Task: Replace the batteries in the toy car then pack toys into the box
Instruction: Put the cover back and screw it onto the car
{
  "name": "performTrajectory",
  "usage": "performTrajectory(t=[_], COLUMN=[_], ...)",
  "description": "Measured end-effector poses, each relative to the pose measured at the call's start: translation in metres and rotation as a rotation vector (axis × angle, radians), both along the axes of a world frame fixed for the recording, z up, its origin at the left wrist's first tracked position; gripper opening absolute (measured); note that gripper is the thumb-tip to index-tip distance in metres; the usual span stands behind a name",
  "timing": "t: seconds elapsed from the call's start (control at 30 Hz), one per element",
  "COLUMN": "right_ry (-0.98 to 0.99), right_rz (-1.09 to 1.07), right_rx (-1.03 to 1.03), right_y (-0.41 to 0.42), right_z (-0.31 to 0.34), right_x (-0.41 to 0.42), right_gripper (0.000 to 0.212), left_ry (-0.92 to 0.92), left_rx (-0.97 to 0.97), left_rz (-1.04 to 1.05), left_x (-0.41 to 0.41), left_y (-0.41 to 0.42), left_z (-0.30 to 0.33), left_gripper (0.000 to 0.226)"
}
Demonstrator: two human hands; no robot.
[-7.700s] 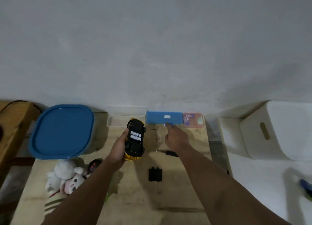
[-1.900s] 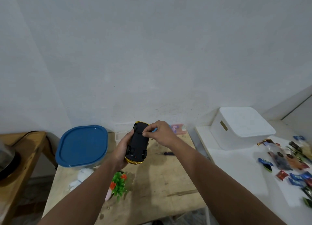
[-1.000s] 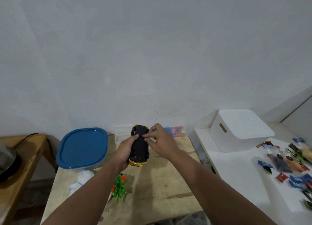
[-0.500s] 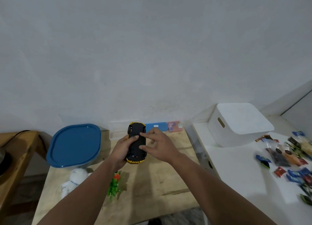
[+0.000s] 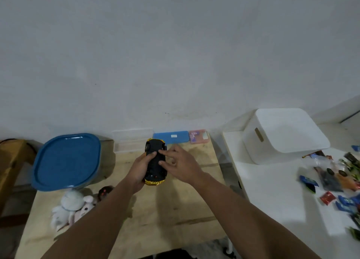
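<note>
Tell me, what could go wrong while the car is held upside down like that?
The toy car is held above the wooden table by the left hand alone; the right hand only presses its underside with straight fingers. A hard push might knock it loose, and it could drop onto the table.

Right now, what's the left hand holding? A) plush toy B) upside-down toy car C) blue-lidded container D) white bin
B: the left hand grips the toy car from its side, black underside up, above the wooden table, while the right hand touches that underside with straight fingers.
</note>
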State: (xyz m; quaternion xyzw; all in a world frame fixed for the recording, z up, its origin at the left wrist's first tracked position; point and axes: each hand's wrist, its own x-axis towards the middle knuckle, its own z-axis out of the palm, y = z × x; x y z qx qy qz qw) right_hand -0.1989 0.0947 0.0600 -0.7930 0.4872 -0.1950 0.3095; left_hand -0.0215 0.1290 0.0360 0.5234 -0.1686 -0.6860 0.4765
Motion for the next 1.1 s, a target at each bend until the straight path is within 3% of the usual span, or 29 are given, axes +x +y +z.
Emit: performTrajectory(t=[0.13,0.2,0.33,0.5,0.6,0.73,0.9,1.1], right_ry=[0.156,0.133,0.084,0.562,0.663,0.588,0.276,-0.156], right_rz=[0.127,0.163,-0.124,-0.099,-0.048,-0.067,-0.196,-0.167], right_rx=[0.007,0.005,0.045,0.264,0.290,0.244,0.337,0.348], right_y=[-0.008,-0.011,-0.024,-0.047,-0.051,-0.050,-0.048,-0.035], right_z=[-0.032,-0.047,-0.075,-0.103,-0.116,-0.123,-0.104,-0.050], right_x=[-0.003,-0.007,-0.025,-0.047,-0.050,-0.047,-0.029,0.017], right_gripper=[0.046,0.042,0.034,0.045,0.043,0.028,0.012,0.040], left_ry=[-0.026,-0.072,-0.153,-0.177,-0.207,-0.254,-0.308,-0.392], left_rx=[0.096,0.135,0.218,0.266,0.290,0.272,0.209,0.125], left_rz=[0.051,0.076,0.092,0.129,0.148,0.151,0.150,0.151], left_x=[-0.005,-0.006,0.002,0.012,0.020,0.030,0.045,0.066], left_y=[-0.003,-0.003,-0.001,0.002,0.005,0.010,0.013,0.015], left_z=[-0.032,-0.044,-0.062,-0.074,-0.079,-0.077,-0.062,-0.030], left_gripper=[0.028,0.026,0.023,0.026,0.028,0.022,0.027,0.016])
